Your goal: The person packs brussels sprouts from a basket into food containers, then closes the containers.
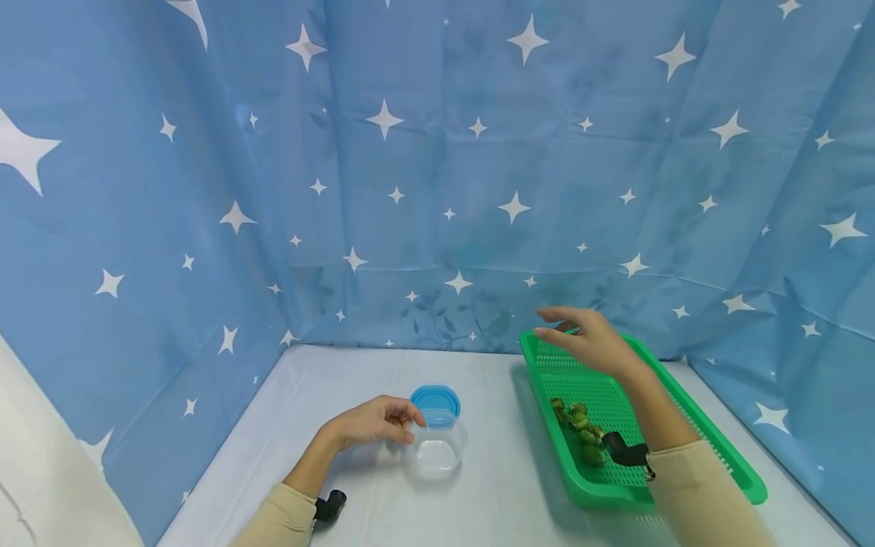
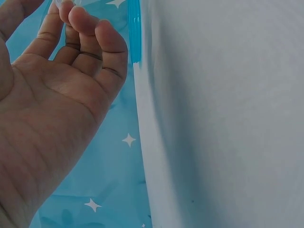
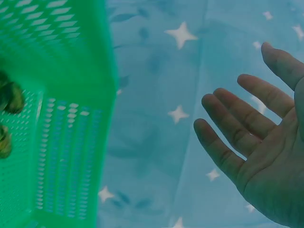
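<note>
My left hand [image 1: 376, 422] pinches the near-left rim of a small clear plastic bowl [image 1: 437, 454] on the white table. In the left wrist view the fingers [image 2: 111, 52] are bent, and a sliver of clear plastic shows at their tips. Just behind the bowl lies a round blue lid [image 1: 434, 396], partly seen through it. Raised over the far left part of a green plastic basket [image 1: 690, 406], my right hand [image 1: 589, 342] holds nothing, its fingers spread and relaxed. Several Brussels sprouts [image 1: 589, 436] lie along the basket's left side.
The basket stands on the right of the white-covered table [image 1: 328, 380], its slotted walls [image 3: 71, 156] rising around the sprouts. A blue curtain [image 1: 437, 167] with white stars hangs behind the table and along both sides. Black camera mounts sit at both wrists.
</note>
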The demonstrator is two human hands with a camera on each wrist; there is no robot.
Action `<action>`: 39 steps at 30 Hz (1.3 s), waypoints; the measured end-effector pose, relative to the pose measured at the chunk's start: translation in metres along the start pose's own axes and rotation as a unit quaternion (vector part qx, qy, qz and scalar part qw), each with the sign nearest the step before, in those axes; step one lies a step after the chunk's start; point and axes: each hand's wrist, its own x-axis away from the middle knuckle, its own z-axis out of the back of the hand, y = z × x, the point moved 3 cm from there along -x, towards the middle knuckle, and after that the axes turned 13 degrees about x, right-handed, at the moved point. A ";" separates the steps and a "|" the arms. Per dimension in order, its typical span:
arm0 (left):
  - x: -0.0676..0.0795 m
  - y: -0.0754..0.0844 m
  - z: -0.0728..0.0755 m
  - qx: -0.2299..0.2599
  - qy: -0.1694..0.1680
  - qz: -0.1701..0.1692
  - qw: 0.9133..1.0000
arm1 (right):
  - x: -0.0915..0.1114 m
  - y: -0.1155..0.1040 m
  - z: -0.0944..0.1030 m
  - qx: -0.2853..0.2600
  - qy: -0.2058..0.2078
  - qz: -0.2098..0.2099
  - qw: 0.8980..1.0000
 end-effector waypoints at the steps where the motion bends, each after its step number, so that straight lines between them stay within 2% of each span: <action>1: 0.000 0.000 -0.001 0.003 -0.001 0.000 1.000 | 0.000 0.004 -0.001 0.000 -0.004 -0.004 1.000; 10: 0.000 -0.002 -0.003 0.009 0.004 -0.003 1.000 | 0.003 0.033 -0.010 -0.001 -0.023 -0.023 0.999; 25: 0.000 -0.002 -0.002 0.010 0.005 -0.002 1.000 | 0.010 0.067 -0.027 -0.045 -0.045 -0.051 0.997; 39: -0.002 -0.001 -0.002 -0.004 0.001 -0.002 1.000 | 0.012 0.090 -0.043 -0.027 -0.087 -0.084 0.992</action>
